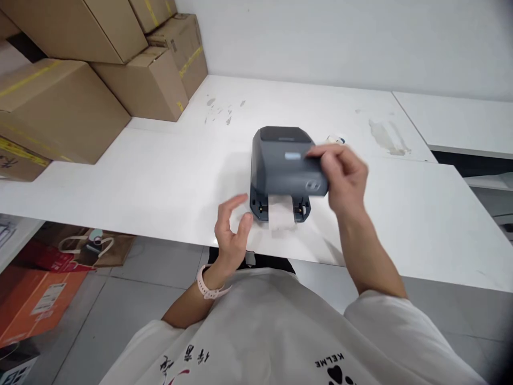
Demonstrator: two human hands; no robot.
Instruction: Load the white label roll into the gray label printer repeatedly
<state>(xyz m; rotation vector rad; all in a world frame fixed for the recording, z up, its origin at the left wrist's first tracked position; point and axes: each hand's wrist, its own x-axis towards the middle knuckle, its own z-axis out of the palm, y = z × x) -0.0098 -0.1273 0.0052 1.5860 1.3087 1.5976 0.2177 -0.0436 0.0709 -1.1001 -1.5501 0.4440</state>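
A dark grey label printer stands on the white table, with a strip of white paper coming out of its front slot. My right hand rests against the printer's right side, thumb and fingers closed on its top cover. My left hand hovers just left of the printer's front corner with its fingers curled loosely apart and nothing in it. A pale pink watch sits on my left wrist.
Brown cardboard boxes are stacked on the table's back left. A small white object lies behind the printer. An orange box and a bag sit on the floor at left. A second white table stands at right.
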